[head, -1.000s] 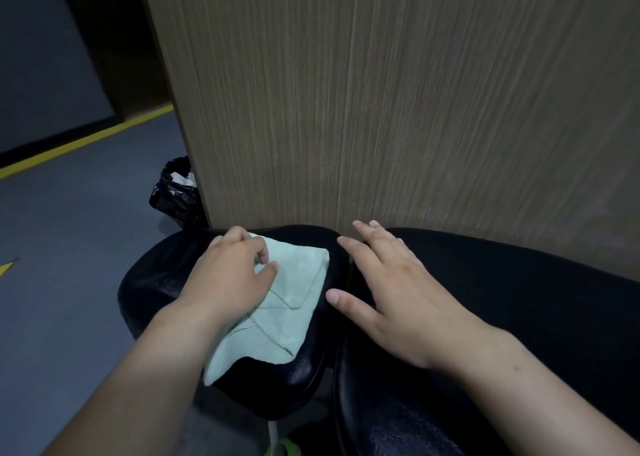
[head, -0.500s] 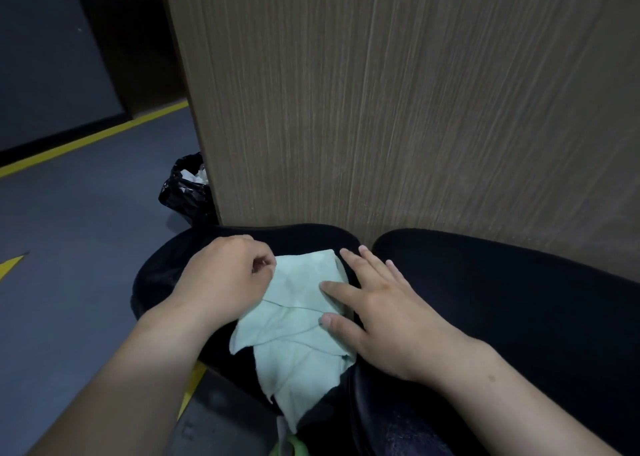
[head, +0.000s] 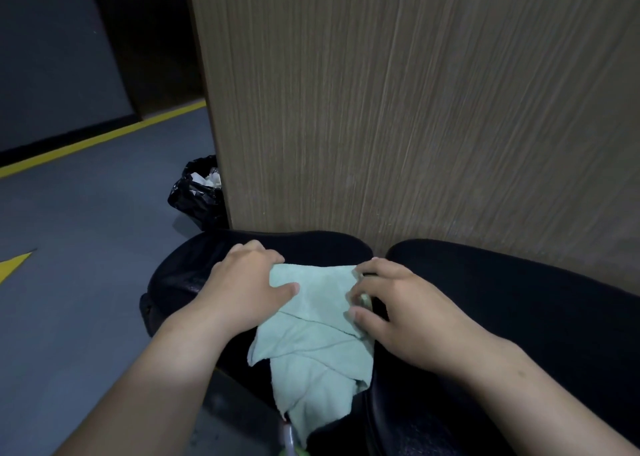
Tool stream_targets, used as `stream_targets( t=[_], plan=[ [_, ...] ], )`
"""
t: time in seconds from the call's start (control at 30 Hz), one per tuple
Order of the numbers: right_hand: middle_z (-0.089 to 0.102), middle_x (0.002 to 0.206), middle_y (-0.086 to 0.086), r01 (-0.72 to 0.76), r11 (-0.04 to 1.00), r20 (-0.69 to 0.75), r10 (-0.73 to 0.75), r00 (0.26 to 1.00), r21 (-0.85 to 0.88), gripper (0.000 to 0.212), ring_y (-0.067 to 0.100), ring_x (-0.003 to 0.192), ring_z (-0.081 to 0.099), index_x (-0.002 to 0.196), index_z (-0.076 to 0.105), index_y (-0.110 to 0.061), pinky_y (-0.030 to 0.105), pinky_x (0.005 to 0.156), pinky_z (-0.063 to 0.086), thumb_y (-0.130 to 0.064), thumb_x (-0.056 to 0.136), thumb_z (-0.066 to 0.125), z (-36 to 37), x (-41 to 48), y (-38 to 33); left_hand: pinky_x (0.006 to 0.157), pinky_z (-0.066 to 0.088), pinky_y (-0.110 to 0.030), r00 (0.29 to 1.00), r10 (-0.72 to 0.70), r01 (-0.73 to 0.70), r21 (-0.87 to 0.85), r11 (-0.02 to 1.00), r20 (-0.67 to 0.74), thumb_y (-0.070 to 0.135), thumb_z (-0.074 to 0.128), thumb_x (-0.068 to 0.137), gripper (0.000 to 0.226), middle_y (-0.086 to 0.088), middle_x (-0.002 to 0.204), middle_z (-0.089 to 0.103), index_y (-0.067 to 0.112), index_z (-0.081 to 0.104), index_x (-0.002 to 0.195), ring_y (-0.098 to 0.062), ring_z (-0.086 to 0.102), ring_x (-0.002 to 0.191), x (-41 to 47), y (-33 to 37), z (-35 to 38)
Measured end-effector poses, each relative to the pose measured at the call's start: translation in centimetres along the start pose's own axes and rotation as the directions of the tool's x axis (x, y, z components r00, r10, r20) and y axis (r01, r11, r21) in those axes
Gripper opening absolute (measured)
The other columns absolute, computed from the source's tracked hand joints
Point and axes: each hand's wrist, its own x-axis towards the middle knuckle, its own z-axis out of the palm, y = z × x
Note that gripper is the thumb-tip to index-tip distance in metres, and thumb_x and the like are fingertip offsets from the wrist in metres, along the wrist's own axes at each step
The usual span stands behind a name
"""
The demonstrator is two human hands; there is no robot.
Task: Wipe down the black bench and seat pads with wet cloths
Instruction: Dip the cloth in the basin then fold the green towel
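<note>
Left hand [head: 242,293], right hand [head: 398,312] grip cloth [head: 318,348] — lengthwise toward viewer; overhanging seat pad [head: 180,275].

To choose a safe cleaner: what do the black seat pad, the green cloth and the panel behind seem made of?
Seat pad: probably vinyl or leather, smooth; it shows faint sheen.
Cloth: soft woven fabric, perhaps microfibre; matte, folds limply.
Panel: wood-look laminate or veneer, matte; fine vertical grain lines.

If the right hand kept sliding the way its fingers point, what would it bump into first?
The right hand points left, its fingers already on the edge of the green cloth. Going on, it would push into that cloth first, then probably reach the thumb of the left hand.
</note>
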Motion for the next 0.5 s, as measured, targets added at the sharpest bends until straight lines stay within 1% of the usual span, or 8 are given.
stream_targets(
  t=[0.07, 0.1, 0.17, 0.23, 0.3, 0.37, 0.43, 0.5],
  plan=[
    [0.04, 0.145, -0.016, -0.004, 0.999, -0.038, 0.002, 0.999, -0.045, 0.047, 0.005, 0.136, 0.035, 0.136, 0.051, -0.029, 0.019, 0.105, 0.033, -0.048, 0.093, 0.057, -0.2, 1.2, 0.3, 0.095, 0.041, -0.032, 1.0, -0.012, 0.012, -0.01, 1.0, 0.0, 0.051, 0.068, 0.085, 0.034, 0.013, 0.112, 0.05, 0.031, 0.065, 0.112, -0.01, 0.043, 0.114, -0.1, 0.2, -0.2],
    [0.038, 0.149, -0.013, -0.016, 0.998, -0.035, 0.014, 0.999, -0.064, 0.059, 0.007, 0.139, 0.032, 0.145, 0.041, -0.026, 0.022, 0.109, 0.031, -0.048, 0.093, 0.057, -0.2, 1.8, 0.4, 0.091, 0.041, -0.03, 1.0, -0.015, 0.015, -0.016, 1.0, -0.003, 0.05, 0.069, 0.084, 0.028, 0.015, 0.109, 0.049, 0.031, 0.064, 0.103, -0.009, 0.043, 0.111, -0.1, 0.3, -0.2],
    [0.031, 0.156, -0.007, -0.049, 0.994, 0.013, 0.05, 0.999, -0.093, 0.076, 0.012, 0.145, 0.023, 0.154, 0.026, -0.022, 0.029, 0.116, 0.026, -0.051, 0.092, 0.059, -0.1, 3.0, 0.6, 0.085, 0.04, -0.028, 1.0, -0.016, 0.016, -0.043, 0.999, -0.011, 0.047, 0.072, 0.082, 0.022, 0.016, 0.103, 0.05, 0.031, 0.059, 0.091, -0.009, 0.045, 0.105, -0.1, 0.7, -0.4],
    [0.033, 0.155, -0.004, -0.088, 0.995, 0.065, 0.092, 0.994, -0.052, 0.085, 0.015, 0.145, 0.026, 0.155, 0.02, -0.02, 0.034, 0.116, 0.028, -0.051, 0.089, 0.063, 0.2, 3.9, 0.8, 0.075, 0.04, -0.027, 1.0, -0.024, 0.023, -0.077, 0.997, -0.017, 0.043, 0.074, 0.082, 0.024, 0.014, 0.096, 0.052, 0.03, 0.054, 0.087, -0.008, 0.048, 0.096, -0.3, 1.0, -0.6],
    [0.044, 0.144, -0.004, -0.136, 0.99, 0.071, 0.134, 0.988, 0.033, 0.087, 0.015, 0.136, 0.038, 0.154, 0.025, -0.02, 0.03, 0.11, 0.035, -0.05, 0.085, 0.069, 0.5, 4.4, 1.0, 0.064, 0.039, -0.025, 0.999, -0.039, 0.038, -0.105, 0.994, -0.016, 0.04, 0.075, 0.081, 0.024, 0.009, 0.09, 0.057, 0.03, 0.053, 0.086, -0.005, 0.051, 0.084, -0.4, 1.2, -0.7],
    [0.052, 0.126, -0.008, -0.173, 0.98, 0.04, 0.169, 0.985, 0.097, 0.076, 0.013, 0.123, 0.047, 0.145, 0.041, -0.021, 0.024, 0.098, 0.04, -0.047, 0.082, 0.073, 0.7, 4.4, 1.1, 0.058, 0.038, -0.025, 0.999, -0.034, 0.03, -0.136, 0.99, -0.022, 0.036, 0.076, 0.08, 0.023, 0.008, 0.084, 0.061, 0.03, 0.054, 0.085, -0.006, 0.054, 0.075, -0.4, 1.3, -0.8],
    [0.053, 0.109, -0.013, -0.184, 0.971, 0.016, 0.184, 0.983, 0.15, 0.047, 0.008, 0.107, 0.052, 0.122, 0.06, -0.027, 0.018, 0.083, 0.039, -0.044, 0.081, 0.075, 0.7, 4.0, 1.0, 0.055, 0.04, -0.024, 0.999, -0.026, 0.018, -0.192, 0.981, -0.038, 0.032, 0.077, 0.08, 0.022, 0.006, 0.081, 0.063, 0.029, 0.055, 0.084, -0.009, 0.056, 0.069, -0.6, 1.5, -1.0],
    [0.054, 0.1, -0.014, -0.186, 0.962, -0.005, 0.191, 0.982, 0.198, 0.023, 0.003, 0.093, 0.053, 0.099, 0.063, -0.03, 0.014, 0.071, 0.038, -0.041, 0.082, 0.074, 0.4, 3.4, 1.0, 0.053, 0.043, -0.023, 0.997, -0.019, -0.003, -0.285, 0.958, -0.075, 0.029, 0.078, 0.078, 0.022, 0.005, 0.08, 0.064, 0.029, 0.057, 0.082, -0.011, 0.058, 0.067, -0.7, 1.8, -1.2]
  ],
)
